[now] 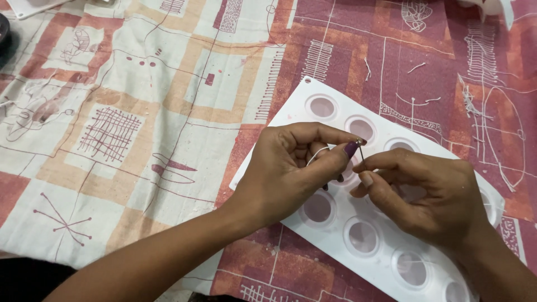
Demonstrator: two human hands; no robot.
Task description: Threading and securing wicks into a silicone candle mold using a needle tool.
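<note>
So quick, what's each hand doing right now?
Left hand: closed, pinching a white string.
Right hand: closed, pinching a thin metal pin above the white mould tray.

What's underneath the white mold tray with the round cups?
The white mold tray lies on a patterned cloth in pink, cream and orange. Short white thread bits lie on the cloth nearby. Both hands hover over the tray, hiding some cups; whatever is under the cloth cannot be seen.

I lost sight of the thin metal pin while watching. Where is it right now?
In the head view, right of centre: the pin stands upright, pinched between the left hand and right hand, just above the white mould tray.
</note>
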